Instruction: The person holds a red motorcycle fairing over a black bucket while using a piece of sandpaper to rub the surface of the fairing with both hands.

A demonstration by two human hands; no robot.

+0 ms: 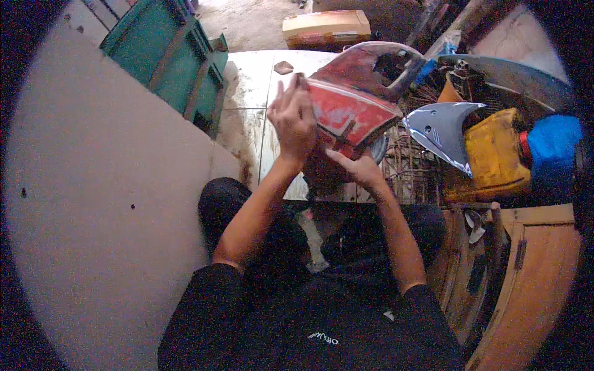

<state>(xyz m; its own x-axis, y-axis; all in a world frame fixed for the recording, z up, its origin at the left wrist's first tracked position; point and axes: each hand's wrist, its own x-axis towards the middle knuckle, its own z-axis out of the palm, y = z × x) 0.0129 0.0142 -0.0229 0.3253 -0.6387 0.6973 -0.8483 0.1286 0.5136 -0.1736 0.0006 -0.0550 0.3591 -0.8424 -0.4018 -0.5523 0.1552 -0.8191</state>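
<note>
1. White tiles (246, 67) spread behind a scuffed red panel (354, 110), just beyond the knees (224, 193).
2. Right hand (364, 169) clasps its near edge, thumb on top, other fingers hidden.
3. Left hand (293, 125), blurred, fingers partly extended, meets the left edge; grip unclear.
4. Gray panel (434, 128) and yellow jug (492, 145) sit right.

Looked like a cluttered workshop.
Scuffed red panel (346, 110), loose curved grey panel (444, 128), grimy yellow container (494, 147) and stained white tiles (249, 69) showed it.
</note>
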